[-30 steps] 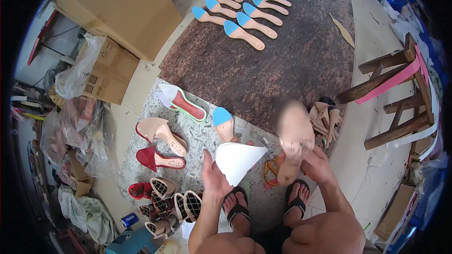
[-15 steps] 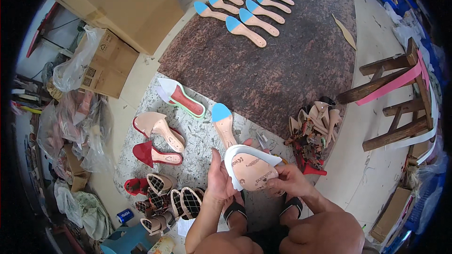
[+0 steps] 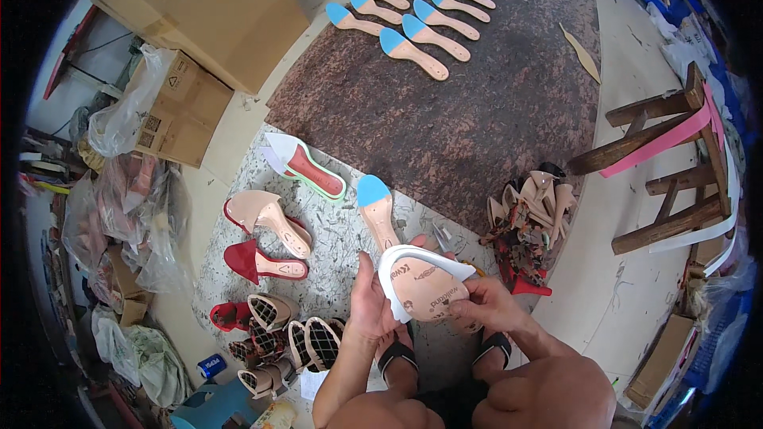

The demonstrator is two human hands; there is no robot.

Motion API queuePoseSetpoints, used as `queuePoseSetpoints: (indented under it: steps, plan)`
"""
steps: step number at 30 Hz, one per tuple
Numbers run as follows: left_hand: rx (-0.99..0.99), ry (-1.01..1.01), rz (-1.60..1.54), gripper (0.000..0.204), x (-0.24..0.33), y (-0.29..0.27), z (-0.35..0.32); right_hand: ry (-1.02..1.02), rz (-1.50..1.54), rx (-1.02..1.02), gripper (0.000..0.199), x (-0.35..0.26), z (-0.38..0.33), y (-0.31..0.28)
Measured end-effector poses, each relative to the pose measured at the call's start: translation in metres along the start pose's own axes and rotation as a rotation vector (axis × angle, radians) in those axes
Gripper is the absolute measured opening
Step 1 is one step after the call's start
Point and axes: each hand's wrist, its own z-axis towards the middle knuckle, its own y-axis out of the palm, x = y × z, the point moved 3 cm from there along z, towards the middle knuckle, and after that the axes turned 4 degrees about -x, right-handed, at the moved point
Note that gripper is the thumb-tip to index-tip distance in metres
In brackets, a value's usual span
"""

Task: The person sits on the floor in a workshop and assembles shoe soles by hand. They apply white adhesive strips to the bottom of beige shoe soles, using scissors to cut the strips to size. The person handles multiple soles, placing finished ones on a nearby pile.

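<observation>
Between my hands is a tan insole (image 3: 429, 286) with printed marks, and a white shoe upper (image 3: 386, 272) wraps round its edge. My left hand (image 3: 372, 302) supports it from the left, thumb raised apart and fingers partly hidden beneath. On the other side, my right hand (image 3: 489, 304) pinches the insole's edge between thumb and fingers. Just beyond them a blue-toed insole (image 3: 375, 206) lies on the speckled sheet, its narrow end running behind the held piece. A shiny metal tool (image 3: 442, 237), partly hidden, lies near my right fingers.
Several blue-toed insoles (image 3: 413, 58) lie on the dark mat (image 3: 509, 95). At left are a red slide shoe (image 3: 262, 260), a beige one (image 3: 274, 218) and a green-edged sole (image 3: 318, 175). Shoe pieces (image 3: 532, 206) are heaped at right near a wooden stool (image 3: 668, 159). Cardboard boxes (image 3: 199, 8) stand far left.
Both hands keep the same hold on the insole and white upper. The insole has tilted very slightly; the view has shifted a little.
</observation>
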Motion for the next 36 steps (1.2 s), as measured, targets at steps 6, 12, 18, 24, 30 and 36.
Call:
queuePoseSetpoints:
  steps: [6, 12, 18, 24, 30, 36]
  plan:
    - [-0.042, -0.032, -0.051, 0.099, -0.002, -0.003, 0.0, 0.126, -0.025, -0.012, 0.027, 0.002, -0.002, -0.006]
    - [-0.028, -0.032, 0.009, 0.1, -0.002, -0.004, 0.001, 0.014, -0.03, -0.026, 0.027, -0.001, -0.001, -0.003]
    - [-0.002, -0.022, 0.005, 0.099, -0.004, -0.013, -0.002, 0.125, -0.024, -0.022, 0.029, 0.003, -0.002, -0.003]
    - [-0.013, -0.028, 0.011, 0.098, -0.004, -0.011, -0.003, 0.021, -0.027, -0.034, 0.026, 0.0, -0.001, 0.001]
    - [0.015, -0.001, 0.038, 0.096, -0.005, -0.003, -0.002, -0.03, -0.046, -0.009, 0.026, -0.001, -0.001, 0.002]
    - [-0.084, 0.016, 0.001, 0.092, -0.003, -0.005, -0.002, 0.013, -0.131, 0.003, 0.028, 0.001, 0.001, -0.002]
